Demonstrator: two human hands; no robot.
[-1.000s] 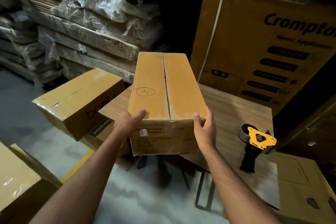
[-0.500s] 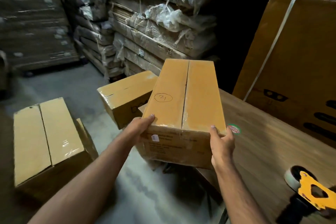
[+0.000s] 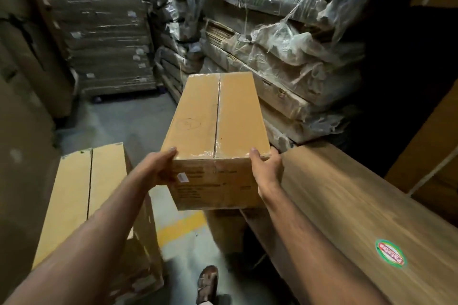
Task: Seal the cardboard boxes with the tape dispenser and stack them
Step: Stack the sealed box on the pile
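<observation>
Taped box (image 3: 218, 121) held off counter (image 3: 347, 205), left hand (image 3: 158, 168) and right hand (image 3: 266, 171) each in grip on near corners. Circled mark blurred, label unreadable. Second box (image 3: 81, 195) partly hidden behind forearm.

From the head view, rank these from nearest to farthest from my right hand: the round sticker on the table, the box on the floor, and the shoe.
From the right hand:
1. The round sticker, lower right on the wooden table.
2. The shoe, below, on the floor.
3. The box on the floor, far left, beyond the left arm.
The sticker and the shoe are close to call.
</observation>
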